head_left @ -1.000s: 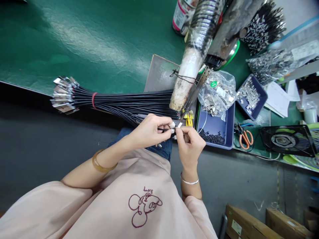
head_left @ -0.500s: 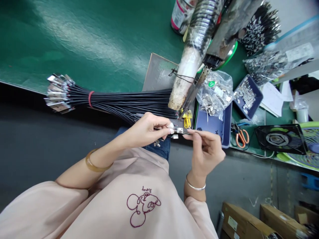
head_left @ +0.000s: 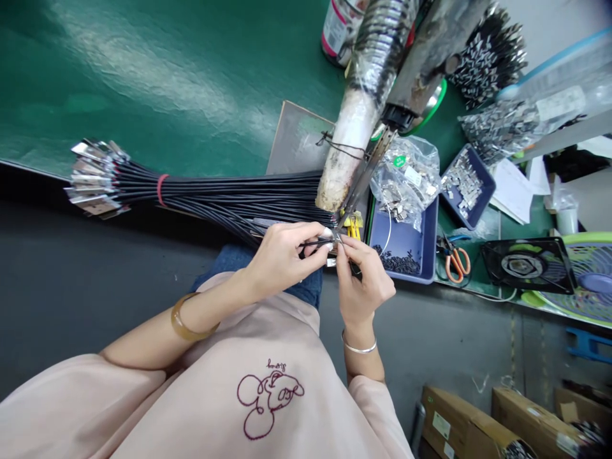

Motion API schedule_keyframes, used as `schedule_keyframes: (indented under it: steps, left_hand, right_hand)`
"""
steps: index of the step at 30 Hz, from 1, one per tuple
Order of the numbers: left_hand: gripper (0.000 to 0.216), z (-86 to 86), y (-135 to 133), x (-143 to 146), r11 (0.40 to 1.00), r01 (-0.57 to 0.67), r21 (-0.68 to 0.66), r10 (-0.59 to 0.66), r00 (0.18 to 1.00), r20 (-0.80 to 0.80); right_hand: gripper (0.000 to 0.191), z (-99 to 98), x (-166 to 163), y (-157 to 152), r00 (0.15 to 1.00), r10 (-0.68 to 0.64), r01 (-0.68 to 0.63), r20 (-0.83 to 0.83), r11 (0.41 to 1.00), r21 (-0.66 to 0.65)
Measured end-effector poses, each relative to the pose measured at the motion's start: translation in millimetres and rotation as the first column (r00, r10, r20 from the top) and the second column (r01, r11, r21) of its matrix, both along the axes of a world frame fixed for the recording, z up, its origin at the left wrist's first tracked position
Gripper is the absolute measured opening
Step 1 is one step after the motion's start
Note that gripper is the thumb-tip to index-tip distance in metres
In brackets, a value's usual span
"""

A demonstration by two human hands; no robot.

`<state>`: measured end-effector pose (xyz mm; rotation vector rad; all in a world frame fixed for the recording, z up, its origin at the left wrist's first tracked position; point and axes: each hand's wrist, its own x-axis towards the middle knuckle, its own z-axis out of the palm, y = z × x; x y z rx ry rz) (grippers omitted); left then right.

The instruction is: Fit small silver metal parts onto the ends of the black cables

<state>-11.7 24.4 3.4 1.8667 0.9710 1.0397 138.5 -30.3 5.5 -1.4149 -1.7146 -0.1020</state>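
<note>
My left hand (head_left: 291, 252) is closed in a pinch around a thin black cable (head_left: 313, 242), wearing white fingertip covers. Fingertip to fingertip with it, my right hand (head_left: 361, 271) pinches at the cable's end; a small silvery bit shows there, but what it holds is mostly hidden. A small metal connector (head_left: 331, 262) hangs just below the fingers. Above them slants a soldering iron (head_left: 363, 178), its tip close to the cable end. Behind the left hand lies a bundle of black cables (head_left: 215, 191) tied with a red band (head_left: 161, 190), metal plugs (head_left: 98, 178) at its left end.
A white-wrapped extraction hose (head_left: 347, 140) hangs beside the iron. To the right are a blue tray (head_left: 425, 255) with small black parts and a bag of connectors (head_left: 406, 172), a smaller tray (head_left: 488, 191), orange-handled pliers (head_left: 458, 264) and a black fan (head_left: 530, 264). Yellow clips (head_left: 352, 226) lie behind my fingers.
My right hand has moved left, up to my left fingertips, uncovering the black parts in the blue tray. The cable end is now beside the iron's tip. The view has shifted slightly.
</note>
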Motion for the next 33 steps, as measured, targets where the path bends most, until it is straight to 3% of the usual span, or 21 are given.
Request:
schedule_keyframes:
  steps: [3, 8, 11, 15, 19, 23, 26, 33]
  left_hand:
    - [0.012, 0.3, 1, 2, 0.999, -0.020, 0.027, 0.020, 1.000, 0.017]
    - [0.014, 3.4, 1, 4, 0.999, -0.034, 0.000, 0.034, 0.996, 0.080]
    - [0.012, 4.4, 2, 6, 0.997, -0.042, -0.064, 0.049, 0.993, 0.108]
    - [0.010, 4.0, 2, 9, 0.978, -0.069, -0.195, 0.098, 0.985, 0.143]
    - [0.008, 2.9, 1, 9, 0.971, -0.052, -0.234, 0.087, 0.986, 0.140]
    - [0.008, -0.1, 1, 9, 0.984, -0.067, -0.162, 0.085, 0.990, 0.109]
    - [0.010, -1.5, 1, 9, 0.994, -0.080, -0.071, 0.086, 0.992, 0.093]
    - [0.013, 2.1, 3, 7, 0.997, -0.072, -0.013, 0.073, 0.992, 0.103]
  right_hand:
    - [0.015, -0.2, 1, 1, 0.999, 0.004, -0.005, -0.040, 0.999, -0.032]
    - [0.002, 4.4, 3, 0, 0.920, -0.010, -0.091, -0.391, 0.967, -0.239]
    - [0.004, 7.7, 5, 1, 0.879, -0.021, -0.131, -0.477, 0.951, -0.282]
    - [0.007, 8.6, 5, 5, 0.870, -0.030, -0.140, -0.493, 0.942, -0.304]
    - [0.006, 7.3, 6, 7, 0.876, -0.029, -0.140, -0.481, 0.940, -0.312]
    - [0.007, 7.0, 6, 7, 0.973, 0.032, -0.085, -0.228, 0.970, -0.226]
    - [0.013, 7.5, 6, 7, 0.996, 0.058, -0.068, -0.073, 0.987, -0.144]
    - [0.006, 9.4, 12, 9, 0.947, 0.031, -0.111, -0.320, 0.966, -0.235]
